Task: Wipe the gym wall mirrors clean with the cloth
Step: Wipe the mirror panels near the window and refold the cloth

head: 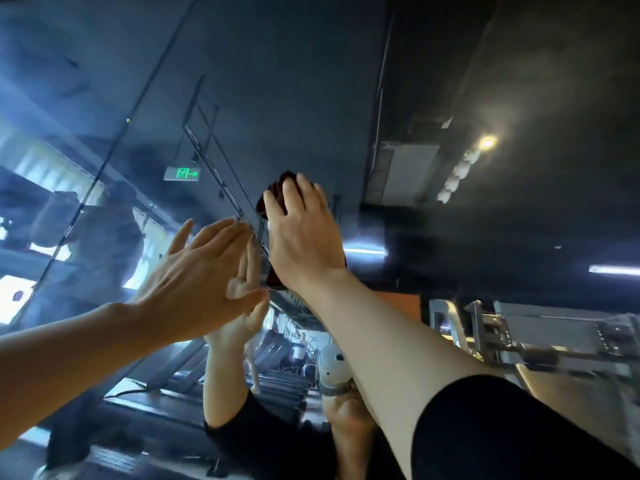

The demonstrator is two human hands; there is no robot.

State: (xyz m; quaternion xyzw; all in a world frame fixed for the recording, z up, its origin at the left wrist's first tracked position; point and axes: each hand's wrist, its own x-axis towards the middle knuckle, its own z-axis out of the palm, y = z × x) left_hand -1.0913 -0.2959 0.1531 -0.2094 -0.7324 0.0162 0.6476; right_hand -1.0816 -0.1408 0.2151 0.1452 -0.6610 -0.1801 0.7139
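The wall mirror (104, 209) fills the view ahead and above, showing a reflected dark ceiling and bright windows. High on the glass, my right hand (301, 237) lies flat with spread fingers and presses a dark red cloth (262, 206) against it. The cloth shows above the fingertips and below the palm. My left hand (194, 271) is to the left and a little lower. Its fingers are straight, its fingertips reach the glass, and it holds nothing. Its reflection meets it at the fingertips.
A metal gym machine frame (519, 334) stands close on the right. The mirror reflects a green exit sign (182, 173), treadmills (277, 379), my own head-worn camera (332, 368) and my arms. A ceiling lamp (487, 142) glows at the upper right.
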